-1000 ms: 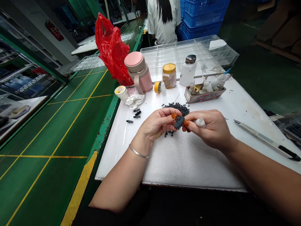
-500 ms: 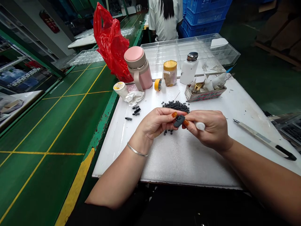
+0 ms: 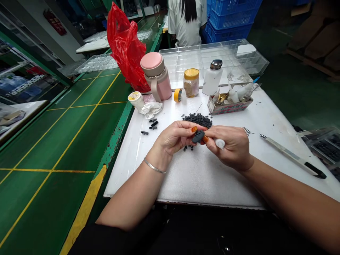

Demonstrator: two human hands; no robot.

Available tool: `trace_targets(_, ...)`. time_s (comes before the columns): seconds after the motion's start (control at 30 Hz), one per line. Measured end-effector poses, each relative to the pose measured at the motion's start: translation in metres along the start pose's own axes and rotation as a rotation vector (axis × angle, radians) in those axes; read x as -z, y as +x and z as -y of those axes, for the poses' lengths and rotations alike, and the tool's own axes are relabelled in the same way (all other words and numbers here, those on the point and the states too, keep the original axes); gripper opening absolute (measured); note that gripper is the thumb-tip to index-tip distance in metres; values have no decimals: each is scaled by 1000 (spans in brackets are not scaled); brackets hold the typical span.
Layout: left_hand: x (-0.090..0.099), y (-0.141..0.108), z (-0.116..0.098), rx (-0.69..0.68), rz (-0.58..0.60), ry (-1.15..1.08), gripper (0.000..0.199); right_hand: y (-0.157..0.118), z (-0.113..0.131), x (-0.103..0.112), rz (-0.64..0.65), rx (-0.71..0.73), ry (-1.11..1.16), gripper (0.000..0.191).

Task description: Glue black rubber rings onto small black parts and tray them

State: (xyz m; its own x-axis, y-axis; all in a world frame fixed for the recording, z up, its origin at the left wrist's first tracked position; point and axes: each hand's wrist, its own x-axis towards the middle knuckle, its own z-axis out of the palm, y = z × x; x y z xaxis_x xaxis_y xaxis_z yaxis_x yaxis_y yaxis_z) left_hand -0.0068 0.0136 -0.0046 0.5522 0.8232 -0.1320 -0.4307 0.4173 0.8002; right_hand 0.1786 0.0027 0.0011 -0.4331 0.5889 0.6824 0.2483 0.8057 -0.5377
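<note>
From where I stand, I see two hands at work over a white table top (image 3: 202, 184). The left hand (image 3: 172, 138) pinches a small dark grey piece (image 3: 198, 137) between its thumb and fingers. The piece is up in the air, between the two hands, a bit tilted. The right hand (image 3: 231, 145) is curled around a small white thing (image 3: 220, 143), with its end poking out below the fingers. I can't tell what it is, because most of it hides in the hand. The right fingertips are close against the right end of the grey piece, but I can't tell if they pinch it too.

The grey piece looks light and stiff to me, like hard plastic. It has bumps on its face, so I guess it won't slip much. It seems tough, though little bumps might snap if pressed hard. The best hold is probably by its long edges, with just the fingertips, keeping off the bumpy face.

Behind the hands lies a pile of tiny black bits (image 3: 196, 120). A few small black pieces (image 3: 153, 128) lie off to the left, near a crumpled white tissue (image 3: 152, 109).
</note>
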Motion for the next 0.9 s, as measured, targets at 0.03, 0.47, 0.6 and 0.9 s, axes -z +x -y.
trace_targets(0.03, 0, 0, 0, 2, 3, -13, 27, 0, 0, -1, -7, 2, 2, 16)
trace_targets(0.47, -24, 0, 1, -324, -229, 230, 37, 1, -10, 2, -127, -141, -53, 10)
trace_targets(0.6, -32, -2, 3, -464, -363, 341, 30, 2, -9, 2, -138, -200, -24, 8)
trace_targets(0.9, -37, -6, 1, -491, -480, 415, 33, 5, -6, 6, -39, -312, 139, 14)
